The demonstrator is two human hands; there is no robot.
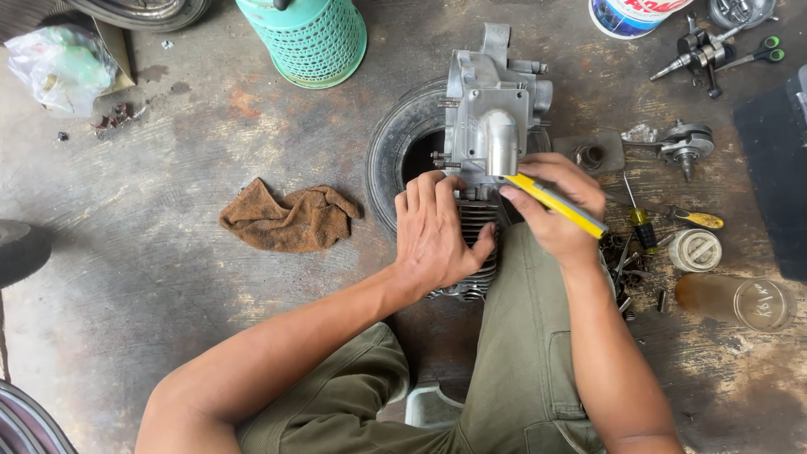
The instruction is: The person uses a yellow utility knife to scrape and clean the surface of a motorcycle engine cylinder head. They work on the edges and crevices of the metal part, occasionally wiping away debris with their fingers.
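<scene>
Stained, oily concrete floor in even daylight.

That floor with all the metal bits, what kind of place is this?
Probably a small motorbike repair shop. A hand steadies an engine that sits on a tyre, and a screwdriver and loose engine parts lie on the stained floor.
</scene>
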